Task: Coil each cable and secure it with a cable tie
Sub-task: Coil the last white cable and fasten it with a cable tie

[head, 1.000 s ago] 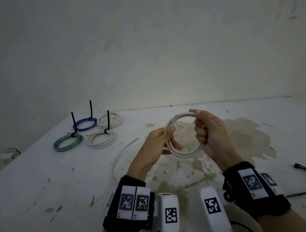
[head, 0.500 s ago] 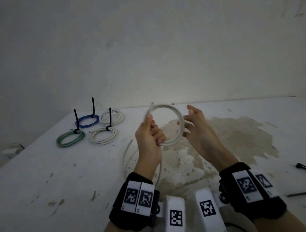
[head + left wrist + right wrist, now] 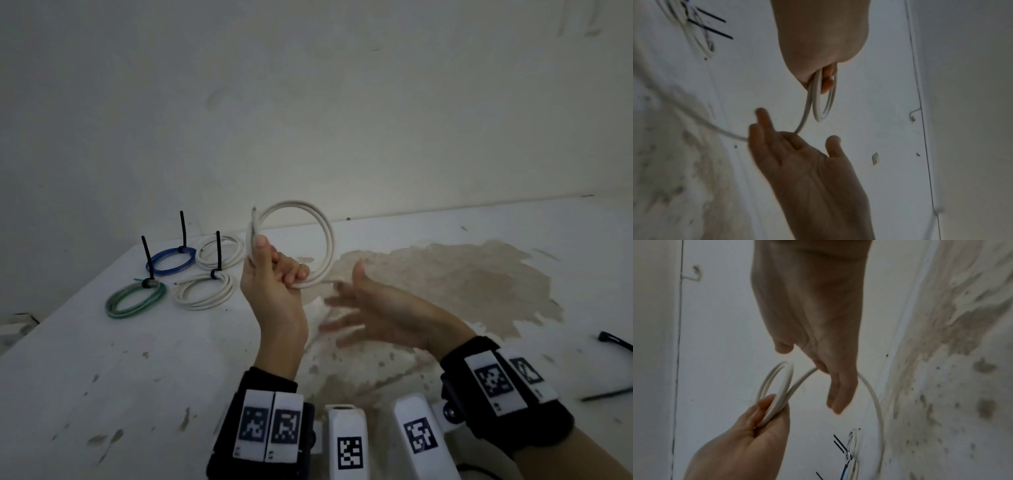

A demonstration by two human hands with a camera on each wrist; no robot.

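My left hand (image 3: pixel 281 260) grips a coil of white cable (image 3: pixel 329 240) and holds it upright above the table (image 3: pixel 102 377). The coil has a few turns. Its loose tail (image 3: pixel 715 128) runs down from the coil and across the fingers of my right hand (image 3: pixel 342 294). That hand is flat and spread, palm up, just below and to the right of the coil, and is blurred by motion. In the right wrist view the left thumb (image 3: pixel 766 402) presses the turns (image 3: pixel 777 386) together, and the tail (image 3: pixel 871 389) arcs behind my right fingers (image 3: pixel 838 394).
At the back left of the table lie tied coils: blue (image 3: pixel 171 262), green (image 3: pixel 135 299) and two white ones (image 3: pixel 205 291) (image 3: pixel 221 251), each with a black tie standing up. Loose black cable ties (image 3: pixel 613 341) (image 3: pixel 606 395) lie at the right edge. A brown stain (image 3: pixel 445 281) spreads mid-table.
My left hand has lifted the coil and carried it leftward. My right hand has let go of the coil, dropped below it and spread flat under the tail.
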